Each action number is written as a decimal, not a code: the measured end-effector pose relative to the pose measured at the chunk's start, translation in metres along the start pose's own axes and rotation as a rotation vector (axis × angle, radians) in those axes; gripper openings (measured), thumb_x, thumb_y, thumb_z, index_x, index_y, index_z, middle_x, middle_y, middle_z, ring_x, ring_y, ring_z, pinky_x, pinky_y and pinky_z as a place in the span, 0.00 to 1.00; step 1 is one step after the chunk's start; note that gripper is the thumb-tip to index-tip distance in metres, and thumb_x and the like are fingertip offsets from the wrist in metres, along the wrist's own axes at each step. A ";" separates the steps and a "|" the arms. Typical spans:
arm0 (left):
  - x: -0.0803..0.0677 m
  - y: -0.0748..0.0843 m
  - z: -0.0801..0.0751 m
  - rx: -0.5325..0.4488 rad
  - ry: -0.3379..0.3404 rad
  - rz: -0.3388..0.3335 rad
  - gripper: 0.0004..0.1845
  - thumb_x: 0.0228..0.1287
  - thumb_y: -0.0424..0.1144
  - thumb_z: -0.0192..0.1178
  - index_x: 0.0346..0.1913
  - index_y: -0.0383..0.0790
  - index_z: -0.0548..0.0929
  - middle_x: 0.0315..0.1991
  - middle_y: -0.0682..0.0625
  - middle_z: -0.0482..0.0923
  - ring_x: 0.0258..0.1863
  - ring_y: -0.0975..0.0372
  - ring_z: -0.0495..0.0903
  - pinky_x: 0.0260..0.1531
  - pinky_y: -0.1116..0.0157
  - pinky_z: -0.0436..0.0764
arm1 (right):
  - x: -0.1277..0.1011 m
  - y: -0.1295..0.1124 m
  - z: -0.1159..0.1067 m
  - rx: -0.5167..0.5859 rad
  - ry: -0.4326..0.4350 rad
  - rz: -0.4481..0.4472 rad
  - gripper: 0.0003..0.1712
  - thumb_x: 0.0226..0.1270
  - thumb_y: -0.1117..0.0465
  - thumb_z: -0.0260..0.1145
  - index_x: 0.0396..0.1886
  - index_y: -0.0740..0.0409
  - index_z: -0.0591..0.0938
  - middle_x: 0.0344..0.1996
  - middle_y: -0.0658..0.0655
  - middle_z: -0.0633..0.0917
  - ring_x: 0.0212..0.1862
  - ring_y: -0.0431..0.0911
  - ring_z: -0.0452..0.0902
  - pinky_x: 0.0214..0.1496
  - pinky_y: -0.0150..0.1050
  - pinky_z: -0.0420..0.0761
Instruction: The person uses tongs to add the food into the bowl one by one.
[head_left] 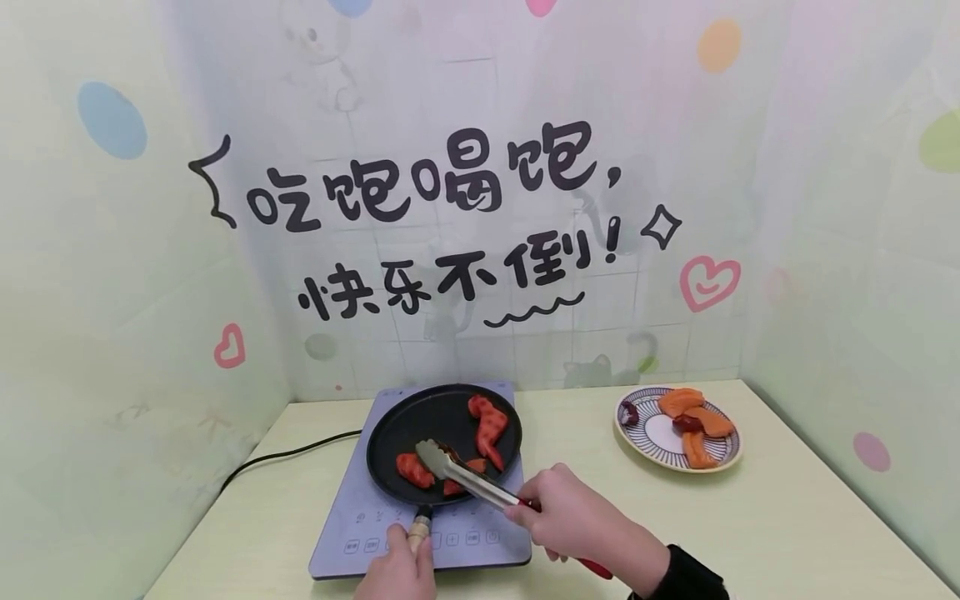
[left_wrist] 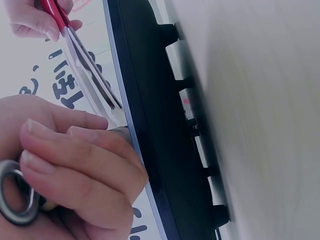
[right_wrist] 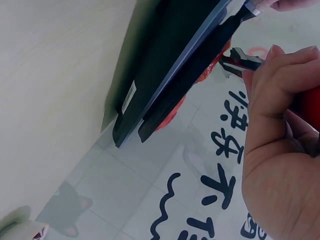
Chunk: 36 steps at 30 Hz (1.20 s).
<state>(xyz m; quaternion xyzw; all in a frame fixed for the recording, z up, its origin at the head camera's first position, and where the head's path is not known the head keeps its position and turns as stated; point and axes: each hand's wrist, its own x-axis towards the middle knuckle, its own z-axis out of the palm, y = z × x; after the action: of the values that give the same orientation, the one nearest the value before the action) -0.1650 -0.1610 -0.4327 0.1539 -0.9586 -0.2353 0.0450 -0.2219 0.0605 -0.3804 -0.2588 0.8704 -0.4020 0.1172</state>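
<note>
My left hand (head_left: 397,568) grips the wooden handle (head_left: 419,530) of a black frying pan (head_left: 442,417); in the left wrist view its fingers (left_wrist: 85,170) curl round the handle near a metal hanging ring (left_wrist: 19,216). My right hand (head_left: 566,510) holds metal tongs (head_left: 487,487) with red grips, their tips over the front of the pan. Under and beside the tips lie a red piece of meat (head_left: 415,471) and another piece partly hidden by the tongs. A longer red piece, shaped like a chicken wing (head_left: 489,427), lies at the pan's right side.
The pan stands on a flat induction cooker (head_left: 337,542), its black cord (head_left: 292,452) running off to the left. At the right of the table (head_left: 795,500), a patterned plate (head_left: 641,442) bears several orange slices and dark red pieces. A printed backdrop (head_left: 480,350) closes off the back.
</note>
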 end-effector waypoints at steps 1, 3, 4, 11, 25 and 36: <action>0.000 0.000 0.000 -0.001 -0.004 -0.001 0.18 0.70 0.48 0.54 0.40 0.34 0.67 0.17 0.45 0.68 0.15 0.55 0.69 0.19 0.60 0.63 | -0.001 0.001 0.000 0.014 0.000 0.010 0.15 0.68 0.56 0.65 0.23 0.57 0.83 0.08 0.46 0.73 0.08 0.38 0.68 0.12 0.34 0.71; -0.001 0.000 0.000 0.000 -0.010 -0.005 0.18 0.70 0.48 0.53 0.40 0.33 0.67 0.17 0.45 0.68 0.15 0.55 0.69 0.19 0.60 0.63 | -0.002 0.004 0.000 0.036 0.000 0.025 0.15 0.68 0.56 0.65 0.23 0.57 0.83 0.09 0.47 0.74 0.09 0.38 0.68 0.12 0.34 0.72; -0.001 0.000 0.000 0.001 -0.016 -0.007 0.18 0.71 0.48 0.53 0.40 0.33 0.66 0.17 0.45 0.68 0.15 0.55 0.69 0.19 0.60 0.63 | -0.003 0.005 0.000 0.048 0.002 0.028 0.14 0.69 0.55 0.65 0.24 0.57 0.83 0.10 0.47 0.75 0.09 0.38 0.68 0.13 0.34 0.72; 0.000 -0.001 0.001 -0.001 -0.029 0.000 0.18 0.71 0.49 0.52 0.39 0.34 0.65 0.17 0.45 0.68 0.15 0.55 0.69 0.18 0.60 0.64 | -0.009 0.011 -0.001 0.092 0.034 0.025 0.13 0.69 0.55 0.65 0.27 0.57 0.84 0.11 0.47 0.76 0.09 0.38 0.68 0.13 0.35 0.73; 0.000 -0.004 0.002 -0.006 -0.025 -0.013 0.18 0.70 0.49 0.53 0.40 0.34 0.65 0.17 0.46 0.67 0.15 0.56 0.69 0.19 0.61 0.63 | -0.016 0.017 -0.026 0.080 0.141 -0.032 0.13 0.70 0.52 0.63 0.27 0.51 0.84 0.13 0.48 0.78 0.10 0.37 0.70 0.12 0.39 0.74; 0.003 0.000 0.004 -0.010 -0.042 -0.034 0.18 0.70 0.48 0.53 0.40 0.34 0.65 0.17 0.46 0.67 0.15 0.56 0.68 0.19 0.61 0.63 | -0.045 0.033 -0.100 -0.001 0.465 0.084 0.15 0.68 0.50 0.66 0.29 0.57 0.83 0.17 0.54 0.80 0.14 0.44 0.75 0.18 0.38 0.78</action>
<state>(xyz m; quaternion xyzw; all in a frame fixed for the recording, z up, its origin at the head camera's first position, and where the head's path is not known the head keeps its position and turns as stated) -0.1682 -0.1604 -0.4362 0.1650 -0.9553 -0.2441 0.0218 -0.2366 0.1665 -0.3407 -0.1227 0.8843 -0.4450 -0.0699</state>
